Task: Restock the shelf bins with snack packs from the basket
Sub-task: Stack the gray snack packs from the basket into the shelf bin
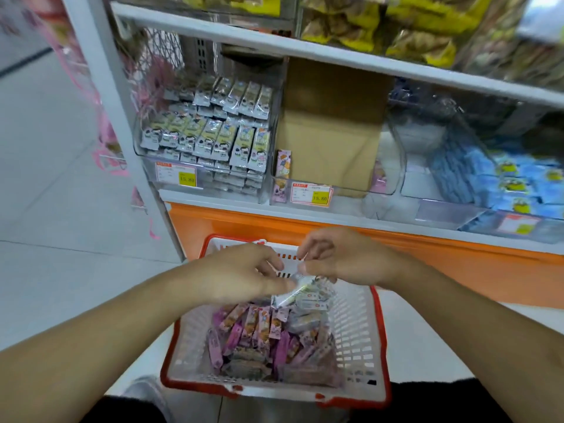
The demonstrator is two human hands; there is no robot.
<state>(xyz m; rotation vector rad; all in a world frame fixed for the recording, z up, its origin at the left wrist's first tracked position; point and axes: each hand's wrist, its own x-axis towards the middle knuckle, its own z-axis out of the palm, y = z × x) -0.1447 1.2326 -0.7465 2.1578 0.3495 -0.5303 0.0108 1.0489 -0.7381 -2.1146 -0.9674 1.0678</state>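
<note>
- Holding a small bunch of white snack packs [300, 293] above the basket [357, 328], I have both hands pinching it: left hand [241, 274] at the lower end, right hand [341, 259] at the top edge.
- Judging by the loose bunch, a pack could slide out and drop among the purple packs [253, 334] heaped below, mixing the 2 kinds.
- Blur hides how firm my fingertips are, so I cannot tell how many packs I really hold.
- Lifting carelessly could snag a wrapper on the slotted basket wall.
- The white packs look to me like a match for the left bin [201, 141], already nearly full; pushing more in could topple its standing rows.
- Just beside it, the middle bin [305, 190] holds a cardboard box [329, 123], so a misplaced pack could end under the wrong price tag [311, 195].
</note>
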